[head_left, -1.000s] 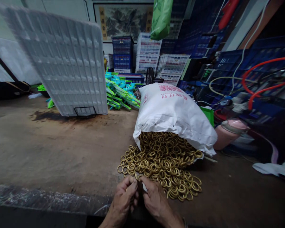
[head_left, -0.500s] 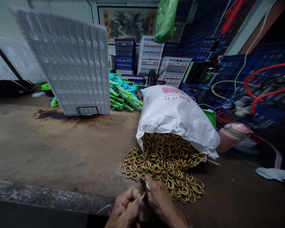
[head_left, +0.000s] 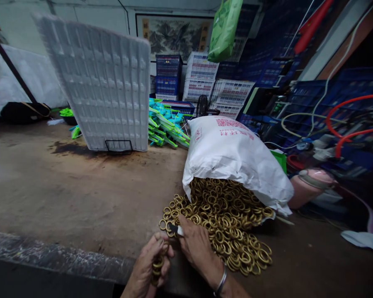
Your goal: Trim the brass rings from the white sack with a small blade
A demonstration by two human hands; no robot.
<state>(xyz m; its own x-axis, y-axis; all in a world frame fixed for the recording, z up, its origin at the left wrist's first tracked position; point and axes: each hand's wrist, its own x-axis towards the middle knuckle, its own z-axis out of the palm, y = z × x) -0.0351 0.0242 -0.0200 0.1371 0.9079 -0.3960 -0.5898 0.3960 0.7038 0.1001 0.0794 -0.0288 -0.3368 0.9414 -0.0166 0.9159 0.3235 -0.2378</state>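
My left hand (head_left: 147, 260) is closed around several brass-coloured rings (head_left: 157, 267), low at the front of the table. To its right, my right hand (head_left: 198, 246) grips a small tool with a dark flat tip (head_left: 173, 228) and a white part by the fingers; its exact kind is unclear. That tip points left, over the near left edge of a heap of loose brass-coloured rings (head_left: 226, 236). The heap spills from the mouth of a white woven sack (head_left: 233, 153) with red print, lying on its side.
A white ribbed panel (head_left: 108, 87) stands upright in a black wire stand (head_left: 118, 147). Behind are green and blue plastic parts (head_left: 166, 122) and stacked crates (head_left: 199, 76). A pink bottle (head_left: 311, 186) and red hose (head_left: 332, 120) are at the right. The worn table edge (head_left: 59, 256) runs in front.
My right hand has moved up and left to the heap's edge, its tool now pointing left. My left hand has shifted left and turned, so its rings show. The view has shifted slightly.
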